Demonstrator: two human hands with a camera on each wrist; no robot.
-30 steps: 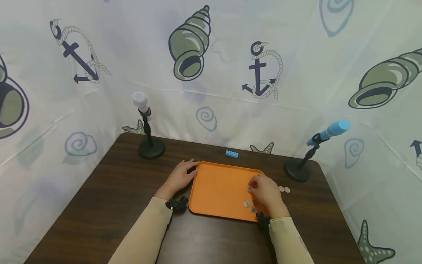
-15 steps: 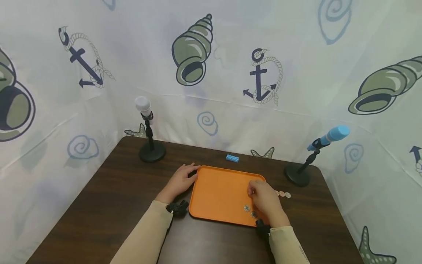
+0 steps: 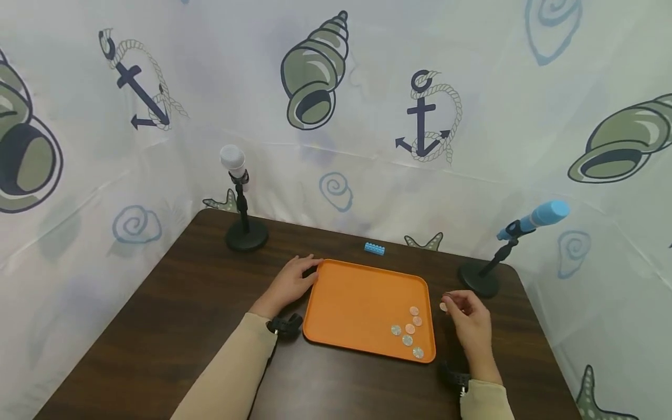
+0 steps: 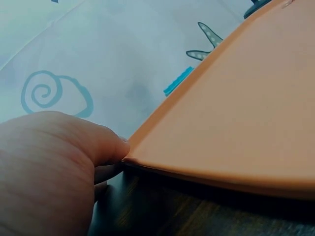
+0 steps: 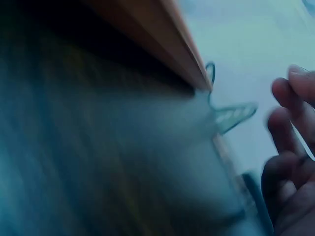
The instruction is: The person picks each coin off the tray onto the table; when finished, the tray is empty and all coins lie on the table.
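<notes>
An orange tray (image 3: 357, 291) lies on the dark wooden table. My left hand (image 3: 291, 283) stretches along its left side, fingers touching the far left corner. The left wrist view shows a digit of the left hand (image 4: 59, 157) against that corner. Inside the tray, near its right side, are silver coins (image 3: 396, 330) and copper coins (image 3: 414, 311). To the right of the tray is my right hand (image 3: 472, 321), thumb and index finger drawn close beside a copper coin (image 3: 443, 307). I cannot tell whether they pinch it. The right wrist view is blurred, fingers (image 5: 283, 93) bent.
A small blue toy brick (image 3: 374, 249) lies behind the tray. A stand (image 3: 247, 234) with a white-topped microphone is at the back left, another stand (image 3: 479, 280) with a blue microphone at the back right. A patterned cloth (image 3: 273, 192) hangs behind the table.
My right hand has moved right, from over the tray to the coins on the table. Copper coins it covered now show in the tray. The left hand stays at the corner.
</notes>
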